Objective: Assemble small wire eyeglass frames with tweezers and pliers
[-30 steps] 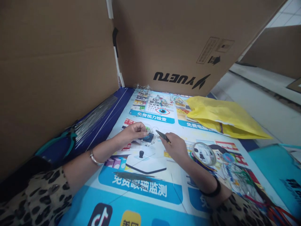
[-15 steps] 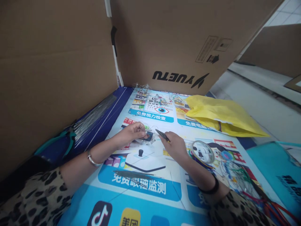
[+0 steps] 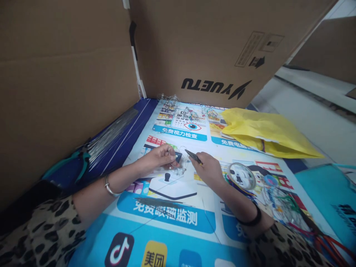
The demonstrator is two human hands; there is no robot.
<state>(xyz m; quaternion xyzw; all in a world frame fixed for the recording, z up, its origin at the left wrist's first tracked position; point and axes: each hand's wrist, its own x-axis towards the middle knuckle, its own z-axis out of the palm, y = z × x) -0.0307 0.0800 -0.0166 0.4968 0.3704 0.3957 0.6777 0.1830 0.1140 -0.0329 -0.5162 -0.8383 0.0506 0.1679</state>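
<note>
My left hand [image 3: 161, 159] pinches a small wire piece [image 3: 182, 168] with clear beads and a dark flat part [image 3: 178, 157]. A thin wire loop rises from its top. My right hand [image 3: 208, 168] is wrapped round dark-tipped pliers [image 3: 194, 156], whose tips point left, close to the wire loop. Whether the tips touch the wire cannot be made out. Below the hands, a bundle of short dark wires [image 3: 164, 203] lies on the printed sheet [image 3: 167, 241].
Long silvery wires [image 3: 111, 133] and teal-handled pliers [image 3: 83, 163] lie at left. Cardboard walls [image 3: 194, 48] stand behind. To the right are a yellow bag [image 3: 267, 129], a round spool [image 3: 241, 176], tangled coloured wires [image 3: 286, 207], red-handled scissors [image 3: 325, 241] and a teal bag [image 3: 325, 196].
The beaded piece has turned in my left hand, so its dark part now sits at a steeper tilt. The pliers stay close to the wire loop. The view has shifted slightly.
</note>
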